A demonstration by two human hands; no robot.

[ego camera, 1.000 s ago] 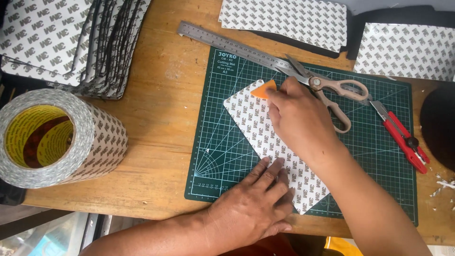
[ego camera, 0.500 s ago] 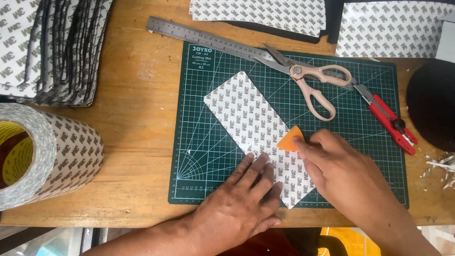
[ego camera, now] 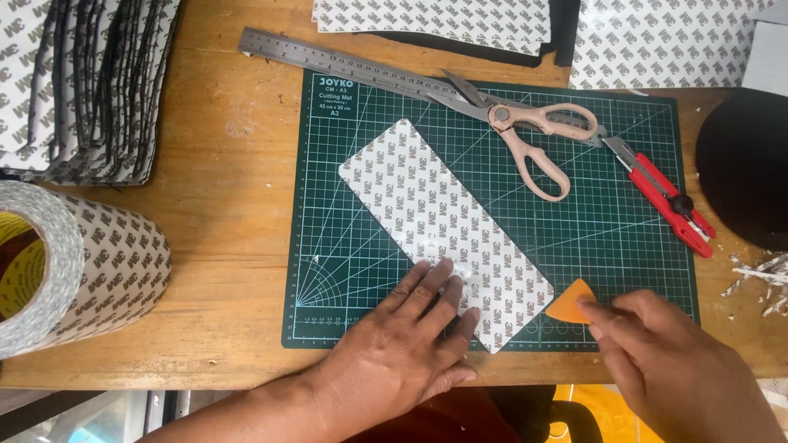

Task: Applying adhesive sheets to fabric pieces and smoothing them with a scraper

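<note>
— What are the fingers doing?

— The left hand (ego camera: 402, 353) lies flat with its fingers (ego camera: 431, 283) spread and released, pressing on the near end of the patterned sheet (ego camera: 443, 230). It grips nothing. The right hand (ego camera: 673, 369) has its fingers (ego camera: 611, 316) pinched on a small orange scraper (ego camera: 572, 302), whose rounded tip sits just beside the sheet's near right corner, on the mat.

— Where does the sheet lie?

— On the green cutting mat (ego camera: 624, 238), set at a slant: its far end points to the mat's far left, its near end to the near middle. It is a long white rectangle covered in a grey repeated print, flat on the mat.

— What else is on the mat?

— Scissors (ego camera: 525, 135) with pale pink handles at the far side, blades pointing left and lying over a steel ruler (ego camera: 328, 61) that runs along the mat's far edge. To the right of them, a red utility knife (ego camera: 665, 197) lies at a slant.

— And around the mat?

— The wooden worktop (ego camera: 230, 205) carries it all. At the near left stands a big roll of tape (ego camera: 90, 262) with the same print. A stack of cut pieces (ego camera: 82, 82) sits at the far left, more printed sheets (ego camera: 435, 20) at the far edge, and a dark round piece (ego camera: 743, 164) at the right, with white scraps (ego camera: 763, 283) near it.
</note>
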